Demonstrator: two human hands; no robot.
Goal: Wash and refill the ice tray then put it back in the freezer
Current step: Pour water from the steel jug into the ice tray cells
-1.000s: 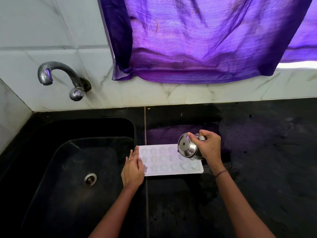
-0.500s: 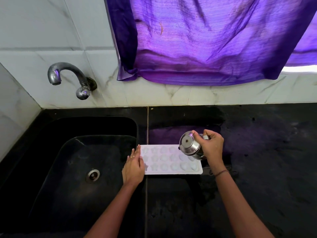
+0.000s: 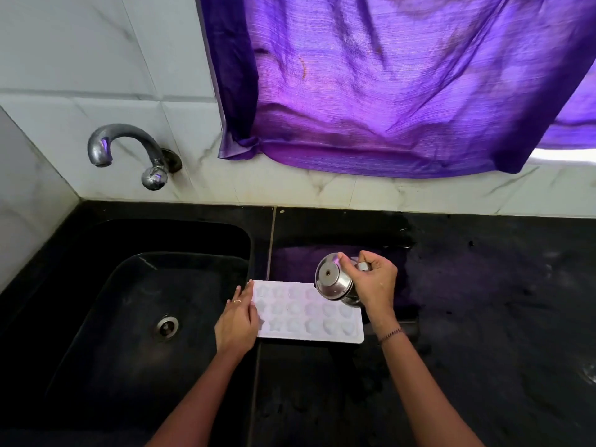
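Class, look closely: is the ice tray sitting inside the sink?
No, the ice tray lies on the black counter, just right of the sink.

Centre of frame: the white ice tray [image 3: 309, 312] lies on the black counter [image 3: 483, 301], just right of the sink [image 3: 129, 240].

- **From the left:** blocked by the left hand [image 3: 237, 321], laid flat on the tray's left end.
- **From the upper right:** blocked by the right hand [image 3: 375, 285], which grips a tilted steel cup [image 3: 333, 280] over the far right cells.
- **From below:** the tray's near edge and middle cells are uncovered.
- **Right of frame:** bare counter gives open passage.
- **Upper left:** the tap [image 3: 129, 143] overhangs the sink basin.
- **Top of frame:** the purple curtain [image 3: 387, 91] hangs over the back wall, ending above the counter.
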